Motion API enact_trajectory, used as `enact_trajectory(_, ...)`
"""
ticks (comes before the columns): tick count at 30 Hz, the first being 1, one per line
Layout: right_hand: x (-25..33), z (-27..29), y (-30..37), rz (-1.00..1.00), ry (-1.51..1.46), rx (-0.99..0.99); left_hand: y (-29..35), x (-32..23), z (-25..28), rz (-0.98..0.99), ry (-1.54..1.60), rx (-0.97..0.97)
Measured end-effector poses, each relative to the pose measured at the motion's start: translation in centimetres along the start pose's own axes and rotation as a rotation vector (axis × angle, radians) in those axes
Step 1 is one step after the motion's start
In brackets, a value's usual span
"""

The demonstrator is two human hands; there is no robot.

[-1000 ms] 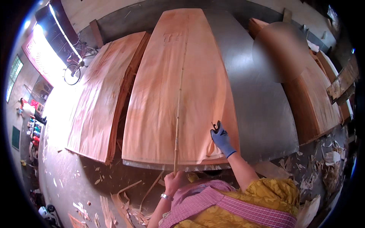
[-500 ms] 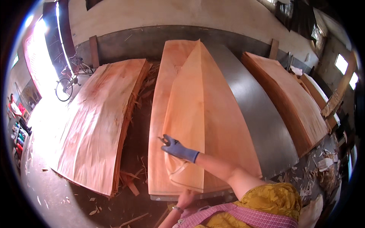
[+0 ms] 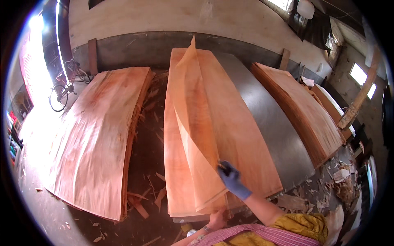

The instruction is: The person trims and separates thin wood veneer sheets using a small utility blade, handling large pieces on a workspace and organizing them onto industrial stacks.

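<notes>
Veneer sheet (image 3: 199, 164) folds left of the right grip (image 3: 223, 166); cannot tell if it's grasping.

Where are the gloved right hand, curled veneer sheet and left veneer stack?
Gloved right hand (image 3: 232, 178), head view: glove's back.
Curled veneer sheet (image 3: 200, 174), head view: flap.
Left veneer stack (image 3: 97, 137), head view: top.

Right hand (image 3: 233, 180) blurred at the fingertips, left hand (image 3: 217, 220) with fingers unclear beside the wooden sheet (image 3: 201, 176), left forearm (image 3: 193, 239) and checked cloth (image 3: 246, 232) cut off below, doorway (image 3: 37, 61) lost in glare, coloured objects (image 3: 13, 144) at far left too small to tell.
</notes>
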State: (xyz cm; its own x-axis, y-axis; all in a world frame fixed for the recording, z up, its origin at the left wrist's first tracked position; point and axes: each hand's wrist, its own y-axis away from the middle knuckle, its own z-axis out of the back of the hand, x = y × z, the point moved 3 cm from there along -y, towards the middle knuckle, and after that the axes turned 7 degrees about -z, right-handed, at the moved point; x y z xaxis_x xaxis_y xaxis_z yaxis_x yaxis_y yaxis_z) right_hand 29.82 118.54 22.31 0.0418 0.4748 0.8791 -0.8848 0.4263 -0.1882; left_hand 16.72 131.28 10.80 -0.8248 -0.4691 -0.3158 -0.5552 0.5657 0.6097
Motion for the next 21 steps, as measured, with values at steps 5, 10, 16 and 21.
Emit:
enact_trajectory(5, -13.2, 5.8, 12.5, -0.584, -0.154, 0.099, -0.3, 0.8, -1.1, 0.168, 0.133, 0.156)
enact_trajectory(10, -6.4, 11.9, 8.8, -0.684, -0.208, 0.194, 3.1, -1.3, -10.5, 0.113, -0.037, 0.287)
enact_trajectory(16, -5.1, 36.3, -0.1, -0.703, -0.576, 0.092, 2.2, 4.6, -14.7, -0.053, -0.218, 0.627)
enact_trajectory(21, -18.1, 51.6, 0.3, -0.746, -0.592, -0.096, 1.7, 11.2, -8.6, -0.718, -0.113, 0.215)
